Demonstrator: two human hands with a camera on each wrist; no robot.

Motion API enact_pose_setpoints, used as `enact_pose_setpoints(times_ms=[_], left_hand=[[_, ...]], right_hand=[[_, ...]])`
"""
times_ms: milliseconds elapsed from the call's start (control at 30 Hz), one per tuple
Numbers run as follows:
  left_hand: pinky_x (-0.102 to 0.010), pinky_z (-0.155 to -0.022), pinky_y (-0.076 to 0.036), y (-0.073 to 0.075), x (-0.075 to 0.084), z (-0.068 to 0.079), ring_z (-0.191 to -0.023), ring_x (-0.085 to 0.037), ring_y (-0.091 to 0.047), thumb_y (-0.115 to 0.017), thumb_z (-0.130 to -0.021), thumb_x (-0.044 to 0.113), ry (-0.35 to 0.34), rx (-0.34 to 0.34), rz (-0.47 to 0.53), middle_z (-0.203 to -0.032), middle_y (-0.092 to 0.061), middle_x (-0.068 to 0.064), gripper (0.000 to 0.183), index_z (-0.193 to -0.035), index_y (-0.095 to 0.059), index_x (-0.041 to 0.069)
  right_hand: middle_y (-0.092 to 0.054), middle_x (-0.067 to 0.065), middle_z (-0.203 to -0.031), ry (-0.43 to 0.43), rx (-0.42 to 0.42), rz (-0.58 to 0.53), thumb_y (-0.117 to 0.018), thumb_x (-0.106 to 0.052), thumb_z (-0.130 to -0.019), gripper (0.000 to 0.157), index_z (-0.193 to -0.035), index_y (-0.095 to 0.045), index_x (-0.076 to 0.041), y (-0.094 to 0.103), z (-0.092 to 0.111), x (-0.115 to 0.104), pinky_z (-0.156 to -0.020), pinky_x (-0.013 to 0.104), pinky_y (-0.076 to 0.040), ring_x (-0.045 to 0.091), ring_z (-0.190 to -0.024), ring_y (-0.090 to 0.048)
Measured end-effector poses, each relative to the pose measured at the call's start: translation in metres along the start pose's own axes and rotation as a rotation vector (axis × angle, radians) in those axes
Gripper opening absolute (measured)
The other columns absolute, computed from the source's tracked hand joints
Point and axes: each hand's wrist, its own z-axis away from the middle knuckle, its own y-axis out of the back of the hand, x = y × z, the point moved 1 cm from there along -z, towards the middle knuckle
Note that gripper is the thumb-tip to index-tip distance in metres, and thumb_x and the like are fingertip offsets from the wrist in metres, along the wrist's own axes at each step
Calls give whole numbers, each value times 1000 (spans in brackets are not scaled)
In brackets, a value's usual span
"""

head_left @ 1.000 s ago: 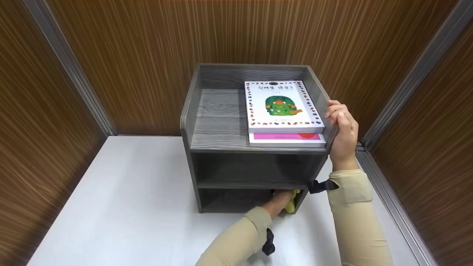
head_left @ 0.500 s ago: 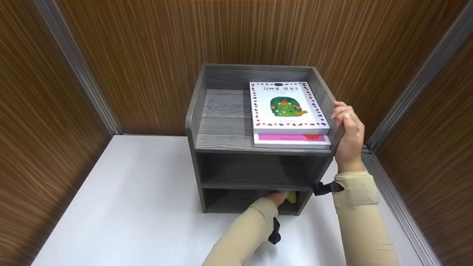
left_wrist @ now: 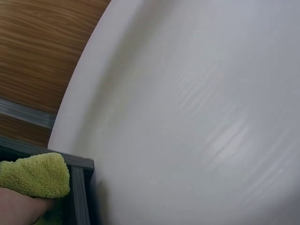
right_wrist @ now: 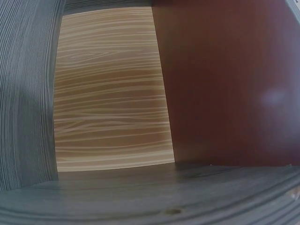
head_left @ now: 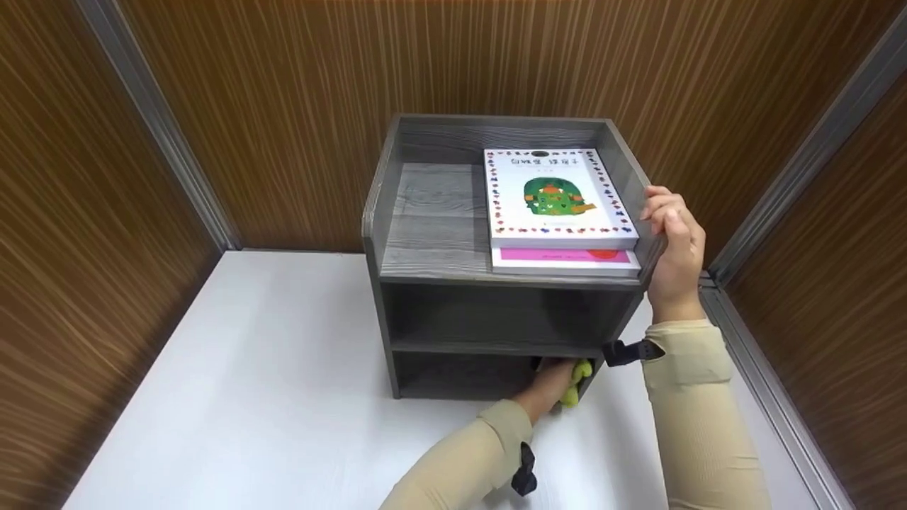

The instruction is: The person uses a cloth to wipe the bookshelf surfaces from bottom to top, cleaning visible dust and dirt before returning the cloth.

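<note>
In the head view, my left hand (head_left: 556,382) reaches into the bottom compartment of a grey wooden shelf unit (head_left: 496,280). It grips a yellow-green cloth (head_left: 571,394) against the inner face of the right side wall, near the front edge. The left wrist view shows the same fluffy towelling cloth (left_wrist: 40,176) bunched over my left fingers, beside the shelf's grey frame (left_wrist: 79,192). Higher up, my right hand (head_left: 677,248) holds the top of the right side panel (head_left: 627,166), fingers curled over its edge. That hand is out of sight in the right wrist view.
Two stacked books, a white one (head_left: 560,198) above a pink-and-white one (head_left: 567,261), lie on the top shelf's right half. The unit stands on a white table (head_left: 283,354) before wood-grain walls (head_left: 305,106). Grey boards (right_wrist: 28,93) frame the right wrist view.
My left hand pushed the cloth deeper into the bottom compartment, then drew it back out to the front edge. My right hand keeps its hold; the head view shifts slightly.
</note>
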Motion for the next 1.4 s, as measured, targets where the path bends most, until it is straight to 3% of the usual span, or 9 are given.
enact_pose_setpoints(times_ms=[200,400,600,767,933,1100,1233,1400], left_hand=[[-23,-60,-37,3,-4,8,-64,-9,-44,-51,-77,39,-24,-1,96,-74,-45,4,31,-101,-44,19],[-24,-71,-38,4,-6,16,-80,-8,-45,-55,-75,31,-121,-6,98,-99,-43,7,47,-119,-40,23],[-24,-78,-36,6,-3,21,-87,-7,-44,-58,-73,27,-135,3,106,-105,-43,7,49,-120,-43,23],[-22,-76,-38,7,3,26,-82,-5,-47,-60,-71,23,-169,21,50,-96,-50,10,42,-112,-49,24],[-23,-69,-42,14,5,35,-75,-6,-51,-61,-71,22,-167,-34,14,-88,-52,9,30,-100,-54,24],[-26,-62,-45,33,6,56,-72,-9,-52,-61,-73,19,-141,-146,1,-89,-51,4,28,-100,-54,22],[-26,-61,-45,58,14,77,-70,-9,-52,-60,-71,18,-158,-239,-53,-88,-52,3,31,-101,-55,22],[-26,-60,-46,97,49,107,-70,-9,-52,-59,-73,11,-241,-352,-45,-87,-53,0,31,-104,-54,13]], right_hand=[[-44,15,-68,4,-2,7,-30,-2,-80,25,-57,-35,6,-2,-2,1,-92,37,-25,36,-98,-40],[-43,15,-68,12,-1,-3,-30,-1,-80,25,-57,-33,7,-3,-2,2,-93,38,-25,37,-97,-40],[-44,15,-68,15,6,-7,-30,0,-80,25,-56,-34,6,-4,-3,2,-93,37,-25,37,-97,-40],[-43,15,-67,21,6,-22,-30,0,-80,25,-56,-33,7,-5,-4,1,-93,38,-25,38,-97,-40],[-44,14,-69,-8,5,-7,-31,-2,-81,25,-58,-33,8,-2,-3,-1,-92,36,-26,36,-99,-40],[-44,15,-70,-42,6,-2,-31,-2,-81,25,-58,-34,7,-2,-2,-2,-93,34,-25,34,-101,-39],[-44,15,-70,-44,5,-4,-30,-2,-81,25,-58,-34,7,-2,-1,-2,-93,34,-25,34,-101,-39],[-44,15,-70,-46,8,-5,-30,-1,-82,25,-58,-34,8,0,0,-3,-93,34,-25,35,-101,-39]])
